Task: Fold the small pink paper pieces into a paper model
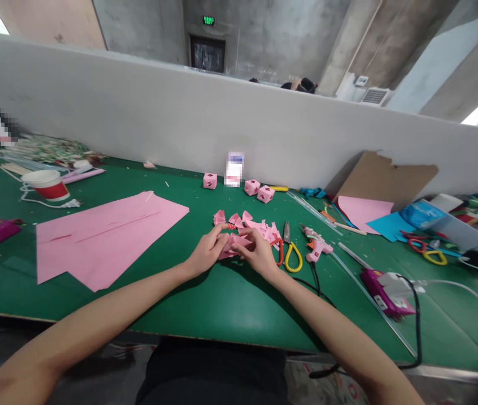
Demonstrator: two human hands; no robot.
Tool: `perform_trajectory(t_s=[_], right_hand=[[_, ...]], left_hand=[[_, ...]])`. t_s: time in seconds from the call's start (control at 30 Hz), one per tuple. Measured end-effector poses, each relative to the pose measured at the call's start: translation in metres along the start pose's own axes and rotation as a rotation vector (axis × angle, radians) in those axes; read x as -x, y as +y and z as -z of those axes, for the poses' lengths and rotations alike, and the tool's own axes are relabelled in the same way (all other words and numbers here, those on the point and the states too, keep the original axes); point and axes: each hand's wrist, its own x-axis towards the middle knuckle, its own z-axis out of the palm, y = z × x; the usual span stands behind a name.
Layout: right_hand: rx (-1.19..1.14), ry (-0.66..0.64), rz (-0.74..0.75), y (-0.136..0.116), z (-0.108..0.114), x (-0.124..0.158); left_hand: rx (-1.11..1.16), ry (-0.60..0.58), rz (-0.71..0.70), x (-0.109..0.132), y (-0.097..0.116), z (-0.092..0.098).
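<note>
Between my two hands is a folded piece of pink paper (231, 248), held just above the green table. The fingers of my left hand (210, 247) close on its left side. My right hand (260, 254) pinches it from the right, thumb below and fingers on top. Parts of the paper are hidden behind the fingers. Just beyond my hands lie several folded pink paper pieces (219, 217) and a heap of pink scraps (269, 230). Scissors (293, 257) with red and yellow handles rest right of my right hand, beside a pink glue gun (318, 246).
Large pink paper sheets (112, 242) cover the left of the table. Pink paper cubes (210, 180) stand near the partition (171, 118). A paper cup (49, 185) is far left. Clear glue sticks (369, 298), a purple power strip (386, 295) and a black cable (418, 326) lie right.
</note>
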Motion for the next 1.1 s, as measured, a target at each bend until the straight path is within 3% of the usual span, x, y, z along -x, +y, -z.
perform_trajectory(t_s=[0.2,0.4,0.77,0.97,1.1], right_hand=[[-0.064,0.021,-0.011,0.002,-0.002,-0.001],[-0.164,-0.044,-0.054,-0.002,0.001,-0.003],[0.194,0.009,0.149,-0.004,0.003,0.0],[0.269,0.041,0.166,0.0,0.007,-0.004],[0.222,0.136,0.131,0.005,0.022,-0.012]], left_hand=[[0.105,-0.081,0.026,0.0,0.004,-0.002],[0.047,-0.005,-0.02,-0.003,0.003,-0.001],[-0.027,-0.013,-0.042,-0.003,-0.001,-0.001],[-0.07,-0.012,-0.064,-0.004,0.0,-0.001],[-0.077,0.01,-0.071,-0.004,0.001,0.001]])
